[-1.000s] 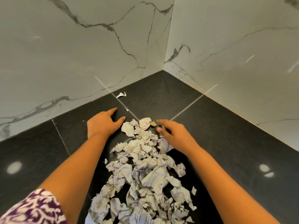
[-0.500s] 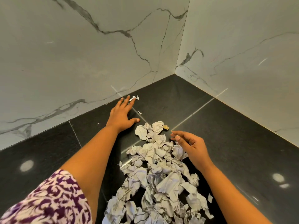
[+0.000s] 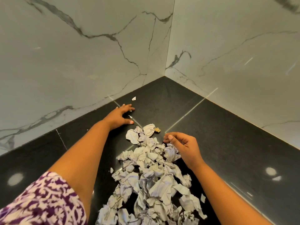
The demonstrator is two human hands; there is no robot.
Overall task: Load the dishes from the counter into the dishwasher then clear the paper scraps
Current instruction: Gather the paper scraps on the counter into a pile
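1. We look down on a polished black stone counter [image 3: 235, 143] crossed by thin pale seams. Soft light spots are reflected on it at either side.
2. Two white marble wall panels with grey veins [image 3: 84, 59] meet in a corner behind it, so the counter narrows into a wedge there.
3. Open counter stretches from the heap to the right wall. A narrower strip lies between our left arm and the left wall.
4. The heap of crumpled white-grey paper scraps [image 3: 151, 172] sits mid-counter. Its long axis runs from the near bottom edge toward the corner, broad near us and tapering at the far end.
5. A small tan crumb [image 3: 157, 130] lies just beside the heap's far tip. A tiny white paper fleck [image 3: 130, 117] lies between our left thumb and fingers. A small torn white scrap [image 3: 134, 98] lies apart, near the foot of the left wall.
6. Our left hand [image 3: 119, 115] reaches across the counter beyond the heap, with fingers spread wide and nearly straight. The fingertips are just short of the torn scrap and grip nothing.
7. Our right hand [image 3: 181, 143] hangs over the heap's right edge with fingers loosely curled and thumb near forefinger. We see nothing between them.
8. A purple-and-white patterned sleeve [image 3: 40, 202] covers our left upper arm.
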